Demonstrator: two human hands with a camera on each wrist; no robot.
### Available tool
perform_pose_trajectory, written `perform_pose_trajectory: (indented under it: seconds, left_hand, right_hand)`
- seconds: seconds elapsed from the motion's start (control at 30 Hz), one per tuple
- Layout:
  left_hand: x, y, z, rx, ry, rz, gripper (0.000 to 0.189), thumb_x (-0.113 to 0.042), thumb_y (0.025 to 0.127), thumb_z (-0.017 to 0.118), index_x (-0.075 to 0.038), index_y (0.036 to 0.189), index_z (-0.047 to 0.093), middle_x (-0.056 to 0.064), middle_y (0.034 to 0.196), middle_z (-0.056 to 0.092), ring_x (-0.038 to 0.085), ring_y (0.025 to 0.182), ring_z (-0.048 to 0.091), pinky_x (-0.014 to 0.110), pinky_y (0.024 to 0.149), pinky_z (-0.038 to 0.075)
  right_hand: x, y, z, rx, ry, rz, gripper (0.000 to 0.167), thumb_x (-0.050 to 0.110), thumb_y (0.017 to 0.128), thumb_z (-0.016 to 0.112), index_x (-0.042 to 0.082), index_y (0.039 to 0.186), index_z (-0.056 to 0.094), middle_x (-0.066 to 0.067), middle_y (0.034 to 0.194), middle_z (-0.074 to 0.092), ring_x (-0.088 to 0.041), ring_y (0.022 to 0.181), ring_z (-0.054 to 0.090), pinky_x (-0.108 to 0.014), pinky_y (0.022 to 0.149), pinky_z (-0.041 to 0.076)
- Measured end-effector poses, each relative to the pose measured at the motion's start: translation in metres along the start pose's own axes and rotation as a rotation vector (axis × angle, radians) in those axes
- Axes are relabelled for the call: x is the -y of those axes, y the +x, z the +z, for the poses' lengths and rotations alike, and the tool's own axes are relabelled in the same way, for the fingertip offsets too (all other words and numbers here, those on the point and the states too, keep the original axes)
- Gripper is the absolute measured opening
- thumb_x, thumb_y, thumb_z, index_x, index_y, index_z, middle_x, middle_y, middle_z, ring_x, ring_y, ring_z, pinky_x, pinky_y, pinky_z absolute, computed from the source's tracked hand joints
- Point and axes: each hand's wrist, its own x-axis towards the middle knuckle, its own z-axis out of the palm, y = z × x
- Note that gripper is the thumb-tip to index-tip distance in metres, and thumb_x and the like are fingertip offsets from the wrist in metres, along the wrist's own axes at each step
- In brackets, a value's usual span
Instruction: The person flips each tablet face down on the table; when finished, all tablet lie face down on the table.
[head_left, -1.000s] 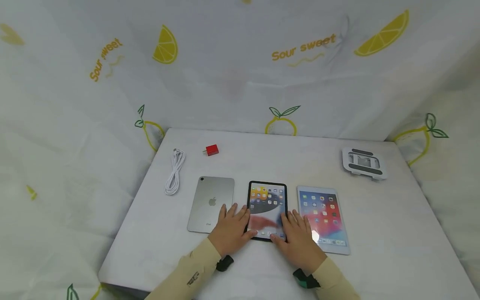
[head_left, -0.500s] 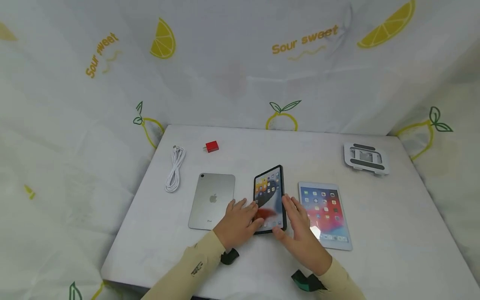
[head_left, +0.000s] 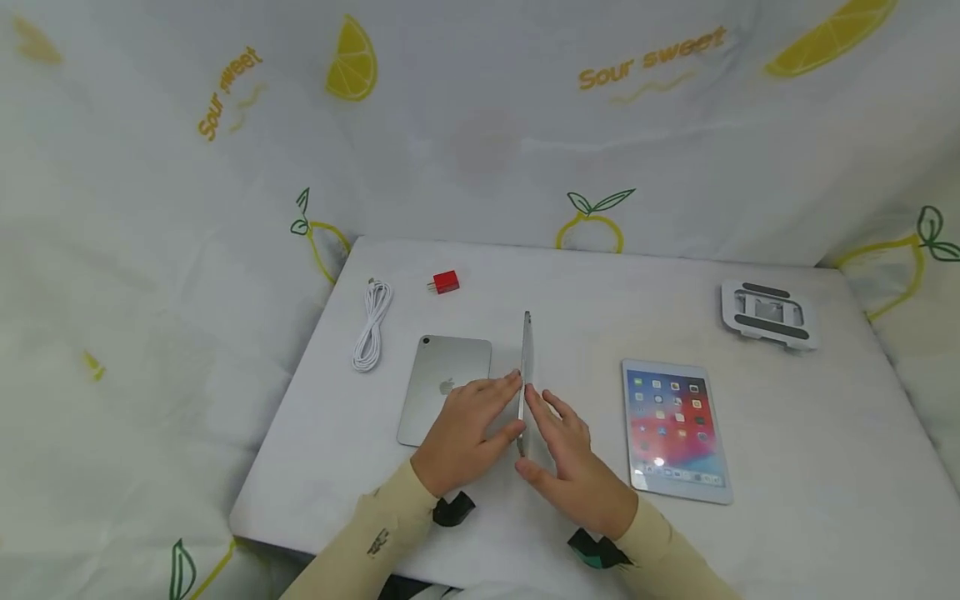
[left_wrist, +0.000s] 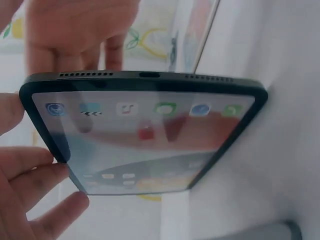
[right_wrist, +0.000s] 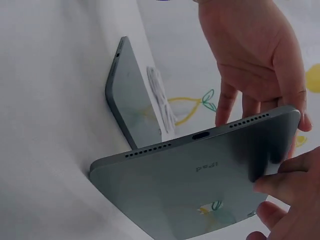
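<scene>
A black-framed tablet (head_left: pixel 525 354) stands on its long edge between my two hands, its lit screen (left_wrist: pixel 150 142) facing left and its grey back (right_wrist: pixel 185 187) facing right. My left hand (head_left: pixel 461 429) holds it from the screen side, fingertips and thumb at its upper edge. From the back side my right hand (head_left: pixel 577 479) grips it, with fingertips along the same edge. Face down at the left lies a silver tablet (head_left: pixel 448 358), partly covered by the left hand. A white tablet (head_left: pixel 678 433) lies screen up to the right of my right hand.
A coiled white cable (head_left: pixel 372 325) and a red charger plug (head_left: pixel 446 282) lie at the table's back left. Near the back right corner is a folded white-and-grey stand (head_left: pixel 768 312). A printed cloth (head_left: pixel 480 150) hangs behind the white table (head_left: pixel 585 312).
The middle tablet was lying flat with its screen up. Its right side has been lifted and it has tilted up onto its left long edge, both hands moving with it.
</scene>
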Motion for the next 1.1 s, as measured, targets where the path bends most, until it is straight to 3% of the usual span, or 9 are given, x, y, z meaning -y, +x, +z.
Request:
perform_pose_trajectory:
  seconds: [0.2,0.3,0.4,0.53,0.77,0.9,1.0,1.1]
  left_hand:
    - [0.013,-0.009,-0.009,-0.085,-0.049,0.016,0.053,-0.022,0.104,0.068,-0.001,0.151,0.059,0.007,0.155,0.057,0.028,0.136,0.057,0.055,0.112,0.046]
    - [0.021,-0.014,-0.011,-0.129,-0.055,-0.017,0.051,-0.013,0.097,0.072,0.001,0.146,0.064,0.01,0.148,0.063,0.03,0.132,0.059,0.052,0.108,0.051]
    - [0.027,-0.016,-0.008,-0.132,-0.044,-0.072,0.052,-0.008,0.09,0.076,0.001,0.141,0.068,0.014,0.138,0.07,0.032,0.129,0.061,0.053,0.105,0.053]
    - [0.033,-0.014,0.006,-0.051,0.006,-0.15,0.052,-0.007,0.089,0.076,0.001,0.14,0.069,0.013,0.128,0.074,0.031,0.13,0.062,0.051,0.106,0.053]
    - [0.034,-0.004,0.028,0.111,0.077,-0.223,0.052,-0.012,0.094,0.078,0.001,0.143,0.066,0.015,0.133,0.072,0.03,0.137,0.058,0.048,0.111,0.05]
    - [0.032,-0.003,0.036,0.164,0.127,-0.244,0.054,-0.015,0.096,0.079,0.003,0.145,0.063,0.015,0.137,0.07,0.034,0.143,0.053,0.058,0.122,0.032]
    - [0.027,-0.004,0.041,0.174,0.147,-0.254,0.059,-0.019,0.096,0.08,0.003,0.146,0.061,0.017,0.142,0.067,0.04,0.146,0.048,0.071,0.121,0.016]
    - [0.02,-0.003,0.046,0.194,0.192,-0.232,0.069,-0.028,0.098,0.078,0.001,0.155,0.052,0.018,0.156,0.055,0.042,0.153,0.037,0.074,0.121,0.008]
  right_hand:
    - [-0.016,-0.001,0.005,0.072,-0.245,0.116,0.075,0.043,0.11,0.058,-0.006,0.163,0.036,-0.022,0.166,0.04,-0.05,0.156,0.02,-0.072,0.118,0.012]
    - [-0.026,-0.005,0.007,0.117,-0.329,0.182,0.076,0.046,0.11,0.057,-0.009,0.16,0.04,-0.024,0.164,0.042,-0.05,0.156,0.022,-0.07,0.119,0.012]
    - [-0.031,-0.01,0.007,0.127,-0.342,0.221,0.077,0.046,0.109,0.06,-0.008,0.16,0.04,-0.025,0.165,0.04,-0.05,0.156,0.021,-0.07,0.12,0.011]
    - [-0.033,-0.019,0.005,0.083,-0.352,0.259,0.079,0.046,0.108,0.062,-0.009,0.161,0.038,-0.026,0.166,0.038,-0.05,0.157,0.018,-0.071,0.12,0.01]
    - [-0.04,-0.03,0.002,-0.022,-0.391,0.296,0.079,0.045,0.108,0.062,-0.012,0.157,0.041,-0.03,0.163,0.04,-0.051,0.155,0.019,-0.072,0.118,0.014]
    - [-0.043,-0.032,0.002,-0.017,-0.391,0.303,0.08,0.046,0.107,0.062,-0.012,0.157,0.041,-0.031,0.164,0.038,-0.052,0.156,0.018,-0.072,0.118,0.012]
    - [-0.048,-0.035,-0.001,-0.01,-0.428,0.275,0.081,0.048,0.106,0.063,-0.01,0.159,0.041,-0.028,0.164,0.039,-0.05,0.155,0.022,-0.072,0.118,0.013]
    - [-0.055,-0.039,-0.011,-0.042,-0.507,0.24,0.081,0.048,0.105,0.065,-0.006,0.16,0.041,-0.025,0.166,0.039,-0.049,0.154,0.024,-0.073,0.118,0.014]
